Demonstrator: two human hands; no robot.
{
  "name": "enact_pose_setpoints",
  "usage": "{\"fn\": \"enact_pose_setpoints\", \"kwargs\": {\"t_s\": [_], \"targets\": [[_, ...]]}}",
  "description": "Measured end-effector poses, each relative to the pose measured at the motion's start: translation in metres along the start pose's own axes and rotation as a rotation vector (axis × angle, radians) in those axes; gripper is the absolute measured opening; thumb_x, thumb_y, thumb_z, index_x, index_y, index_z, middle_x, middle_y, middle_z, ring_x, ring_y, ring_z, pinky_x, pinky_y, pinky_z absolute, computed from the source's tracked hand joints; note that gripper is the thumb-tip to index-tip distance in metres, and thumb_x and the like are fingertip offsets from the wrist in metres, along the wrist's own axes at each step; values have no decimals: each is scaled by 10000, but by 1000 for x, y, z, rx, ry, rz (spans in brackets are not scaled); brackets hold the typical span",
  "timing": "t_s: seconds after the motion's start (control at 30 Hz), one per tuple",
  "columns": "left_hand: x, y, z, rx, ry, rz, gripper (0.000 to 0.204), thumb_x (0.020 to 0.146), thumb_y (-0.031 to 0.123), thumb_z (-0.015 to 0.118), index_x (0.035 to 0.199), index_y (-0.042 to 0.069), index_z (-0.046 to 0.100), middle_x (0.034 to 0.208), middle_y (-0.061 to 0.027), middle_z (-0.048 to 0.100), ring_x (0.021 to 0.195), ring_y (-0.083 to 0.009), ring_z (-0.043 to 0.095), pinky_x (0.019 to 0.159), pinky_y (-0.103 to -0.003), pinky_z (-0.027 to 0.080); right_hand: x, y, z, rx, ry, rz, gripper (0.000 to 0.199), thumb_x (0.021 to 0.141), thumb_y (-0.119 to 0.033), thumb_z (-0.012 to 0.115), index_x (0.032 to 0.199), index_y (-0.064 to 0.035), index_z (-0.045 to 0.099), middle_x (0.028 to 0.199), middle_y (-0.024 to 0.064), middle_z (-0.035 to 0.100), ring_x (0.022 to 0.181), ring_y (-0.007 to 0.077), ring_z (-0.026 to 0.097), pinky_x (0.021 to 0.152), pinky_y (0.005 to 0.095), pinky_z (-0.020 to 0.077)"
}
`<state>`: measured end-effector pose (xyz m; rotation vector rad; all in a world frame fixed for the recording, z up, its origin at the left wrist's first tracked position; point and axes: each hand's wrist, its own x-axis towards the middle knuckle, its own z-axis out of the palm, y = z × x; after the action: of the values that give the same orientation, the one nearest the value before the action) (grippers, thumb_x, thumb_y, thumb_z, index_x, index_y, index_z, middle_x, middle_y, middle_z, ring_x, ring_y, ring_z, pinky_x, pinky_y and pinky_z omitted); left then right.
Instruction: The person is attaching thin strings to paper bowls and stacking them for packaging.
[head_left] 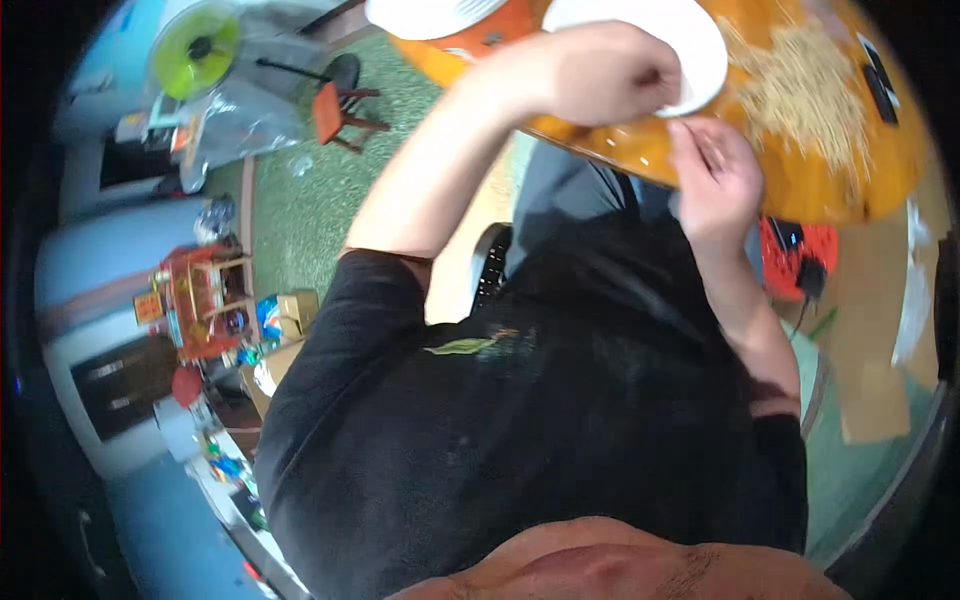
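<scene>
My left hand (620, 75) is curled closed above the front edge of a round white plate (702, 50) on the orange-brown wooden table (640, 155). What its fingers hold, if anything, is hidden. Close by on the right, my right hand (720, 175) has thumb and forefinger pinched together just off the plate's near rim. Whatever sits in that pinch is too small to make out. A loose pile of thin straw-coloured sticks (808, 95) lies on the table right of the plate. A few tiny pale bits rest near the table's front edge.
A white ribbed dish (430, 15) and an orange container (495, 35) stand at the table's far left. A black object (880, 92) lies beyond the sticks. Below the table's right side is a red stool (795, 250) with dark devices on it. A wooden chair (330, 112) stands at left.
</scene>
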<state>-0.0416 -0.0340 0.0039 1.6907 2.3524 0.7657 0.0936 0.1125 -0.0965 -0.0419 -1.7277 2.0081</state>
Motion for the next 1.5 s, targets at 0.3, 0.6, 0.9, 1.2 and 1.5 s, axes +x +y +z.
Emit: {"fn": "enact_pose_setpoints", "kwargs": {"t_s": [0.3,0.6,0.9,1.2,1.5], "targets": [[-16,35,-3,-76,229,-141,118,907,127,679,970,51,744,860,-136,744,826,-296,737,744,-385,573,-1,-11,-3,-75,-27,100,63,1009,-30,645,1036,27,645,876,19,675,771,70,631,736,213,502],[-16,50,13,-231,381,-261,99,846,90,781,920,24,772,810,-132,751,737,-246,751,682,-335,591,7,-12,-4,-35,-77,106,71,1031,-31,592,1022,32,624,854,43,672,780,80,633,743,227,513],[-19,54,12,-94,429,-275,165,844,154,788,972,49,793,852,-133,764,782,-274,758,716,-351,594,10,-28,-5,-154,-82,295,81,998,-65,657,1019,12,675,860,17,687,709,62,612,672,216,496],[-6,72,5,-420,394,-563,119,948,-15,673,1063,-32,698,902,-98,736,827,-140,682,748,-287,549,28,-47,-36,-119,-326,225,136,980,-115,699,1030,11,705,914,3,711,802,38,625,722,194,488],[-8,74,9,-455,378,-507,115,969,-26,668,1084,-31,681,940,-46,722,864,-97,662,776,-264,540,44,-97,-37,-801,-415,-248,80,990,-35,628,1034,20,667,882,19,643,746,66,583,667,220,457]]}}
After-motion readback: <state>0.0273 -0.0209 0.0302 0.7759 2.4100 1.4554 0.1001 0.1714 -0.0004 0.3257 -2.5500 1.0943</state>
